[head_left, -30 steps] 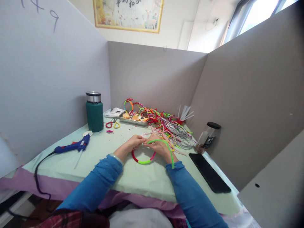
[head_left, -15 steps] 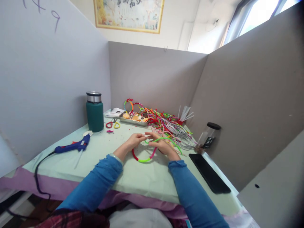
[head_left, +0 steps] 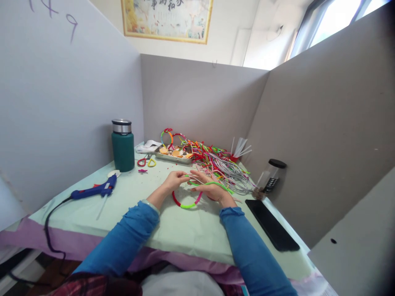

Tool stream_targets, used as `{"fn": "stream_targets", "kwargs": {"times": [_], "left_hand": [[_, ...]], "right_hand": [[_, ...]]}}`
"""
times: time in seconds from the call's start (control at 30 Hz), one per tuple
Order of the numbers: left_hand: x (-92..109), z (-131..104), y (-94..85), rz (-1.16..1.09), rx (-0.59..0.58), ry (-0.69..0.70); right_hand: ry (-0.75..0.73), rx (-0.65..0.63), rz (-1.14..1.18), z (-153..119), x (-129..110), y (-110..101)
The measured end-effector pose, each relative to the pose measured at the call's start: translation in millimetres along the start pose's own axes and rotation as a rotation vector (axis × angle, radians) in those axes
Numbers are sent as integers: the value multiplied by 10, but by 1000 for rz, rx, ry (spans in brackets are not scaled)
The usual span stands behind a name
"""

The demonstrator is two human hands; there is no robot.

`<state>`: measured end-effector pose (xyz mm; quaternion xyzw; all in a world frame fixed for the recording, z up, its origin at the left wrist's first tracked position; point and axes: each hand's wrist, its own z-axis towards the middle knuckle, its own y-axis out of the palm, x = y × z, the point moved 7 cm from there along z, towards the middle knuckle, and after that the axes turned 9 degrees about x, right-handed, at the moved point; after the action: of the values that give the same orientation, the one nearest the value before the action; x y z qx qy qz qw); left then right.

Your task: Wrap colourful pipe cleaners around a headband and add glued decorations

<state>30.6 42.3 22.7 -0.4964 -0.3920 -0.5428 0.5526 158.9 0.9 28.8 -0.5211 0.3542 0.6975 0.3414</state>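
Note:
A ring [head_left: 187, 206] wrapped in red, green and pink hangs below my hands, its upper part hidden by them. My left hand [head_left: 173, 183] is closed in a pinch at the ring's upper left, where a pale wire and a bit of green show at the fingertips. My right hand [head_left: 210, 188] is at the ring's upper right, fingers bent and close together around the ring and a green pipe cleaner [head_left: 222, 188], which runs across the hand towards the wrist.
A blue glue gun [head_left: 94, 191] and a green bottle [head_left: 123, 151] are on the left. Behind my hands lie a metal tray [head_left: 174, 158] and a pile of pipe cleaners [head_left: 216, 158]. A black phone-like slab [head_left: 272, 225] and a clear jar [head_left: 270, 181] are on the right.
The green pipe cleaner has shifted, its free end now closer to my right wrist. A pale wire shows more clearly between my hands. The ring has risen slightly.

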Motion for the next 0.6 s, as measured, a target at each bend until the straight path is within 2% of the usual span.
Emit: {"fn": "stream_targets", "kwargs": {"times": [0.1, 0.23, 0.47, 0.6], "left_hand": [[24, -13, 3, -46, -17, -24], [64, -49, 12, -155, -52, -71], [64, -43, 2, -315, -72, -90], [61, -49, 36, -238, -78, -77]], "right_hand": [[36, -54, 77, -54, -28, 62], [52, -47, 111, -114, -70, 61], [-6, 72, 131, -40, -26, -131], [86, 158, 54, 64, 178, -175]]}}
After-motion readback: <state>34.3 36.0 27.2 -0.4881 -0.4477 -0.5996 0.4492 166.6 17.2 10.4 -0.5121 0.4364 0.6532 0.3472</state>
